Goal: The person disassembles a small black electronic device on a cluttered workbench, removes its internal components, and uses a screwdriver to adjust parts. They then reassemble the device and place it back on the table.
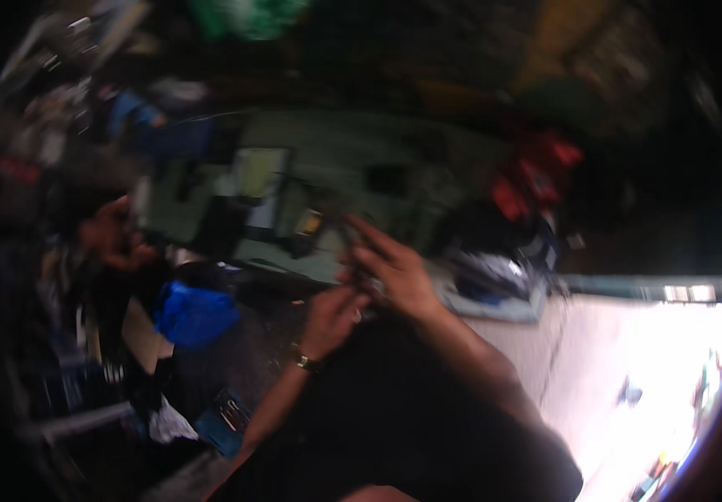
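Note:
My left hand (332, 320), with a watch (308, 363) on its wrist, is closed, its fingers bent against the fingers of my other hand. Just above and to the right, my right hand (396, 274) points up and left, its fingers partly curled together. Something small and dark seems to be between the two hands, but motion blur hides what it is. Beyond the fingertips, on a greenish table (310, 264), lies a dark item with a yellow patch (309, 222).
A dark-framed board with a yellowish sheet (261, 174) lies farther back. Red bag-like material (537, 174) and a silvery plastic bundle (495, 272) are at right. A blue bag (197, 315) sits at left, near another person (114, 230). Bright light floods the lower right.

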Available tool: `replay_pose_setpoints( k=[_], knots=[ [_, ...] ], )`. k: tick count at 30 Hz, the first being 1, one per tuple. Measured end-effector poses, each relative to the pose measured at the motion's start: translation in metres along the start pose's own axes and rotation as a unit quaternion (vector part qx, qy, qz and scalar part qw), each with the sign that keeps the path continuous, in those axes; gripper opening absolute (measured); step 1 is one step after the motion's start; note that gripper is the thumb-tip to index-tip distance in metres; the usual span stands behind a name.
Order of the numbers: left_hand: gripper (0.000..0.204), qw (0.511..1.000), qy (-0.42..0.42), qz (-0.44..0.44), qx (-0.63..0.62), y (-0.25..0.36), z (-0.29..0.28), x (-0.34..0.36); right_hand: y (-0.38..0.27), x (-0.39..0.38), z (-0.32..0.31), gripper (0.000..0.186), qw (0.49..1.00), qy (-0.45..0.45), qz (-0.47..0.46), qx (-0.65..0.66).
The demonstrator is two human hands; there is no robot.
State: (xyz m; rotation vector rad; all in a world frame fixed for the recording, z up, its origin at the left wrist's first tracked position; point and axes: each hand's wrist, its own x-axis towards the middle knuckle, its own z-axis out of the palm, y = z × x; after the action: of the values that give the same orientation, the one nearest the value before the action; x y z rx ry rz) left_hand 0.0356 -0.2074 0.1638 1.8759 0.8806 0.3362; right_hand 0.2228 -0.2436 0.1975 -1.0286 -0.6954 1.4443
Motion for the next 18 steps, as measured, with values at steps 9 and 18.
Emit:
replay_pose_setpoints(
  k=[9, 18],
  knots=[
    [0.027, 0.932, 0.102, 0.147, -0.315, 0.045, -0.054, 0.031, 0.004, -0.024, -0.015, 0.05, 0.905, 0.161, -0.211, -0.333],
    [0.036, 0.802, 0.33, 0.441, -0.23, 0.144, -0.29, 0.11, 0.091, -0.118, -0.021, 0.03, 0.837, 0.312, -0.12, -0.432]
  ],
)
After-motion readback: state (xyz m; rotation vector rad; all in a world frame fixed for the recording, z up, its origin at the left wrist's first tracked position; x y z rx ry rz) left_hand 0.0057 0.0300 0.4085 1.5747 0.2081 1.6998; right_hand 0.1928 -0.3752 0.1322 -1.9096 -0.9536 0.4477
